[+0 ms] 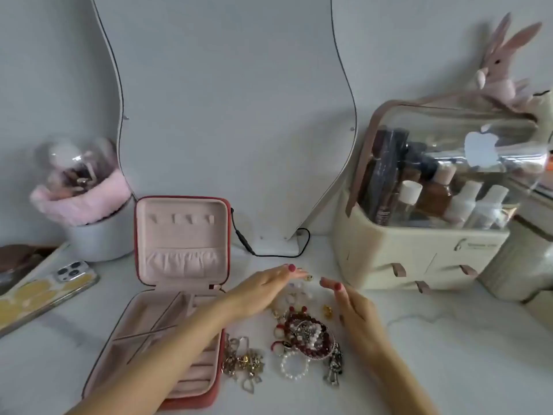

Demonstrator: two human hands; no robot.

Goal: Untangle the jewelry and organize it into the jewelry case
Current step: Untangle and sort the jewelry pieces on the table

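A pink jewelry case (155, 322) lies open on the white table, its lid (182, 241) upright with small hooks and a pocket. Right of it sits a tangled heap of jewelry (305, 333): dark red beads, pearls and silver chains, with a gold and silver cluster (242, 363) and a pearl bracelet (294, 366) nearby. My left hand (263, 292) reaches across the case with straight fingers above the far end of the heap. My right hand (353, 310) hovers opposite it, fingers straight. Neither hand holds anything. A small gold piece (308, 277) lies between the fingertips.
A curved mirror (239, 115) stands behind the case with a black cable (269, 253) at its base. A cream cosmetics organiser (419, 235) with bottles stands at right. At left are a phone (45, 292) and a white pot with pink cloth (89, 223).
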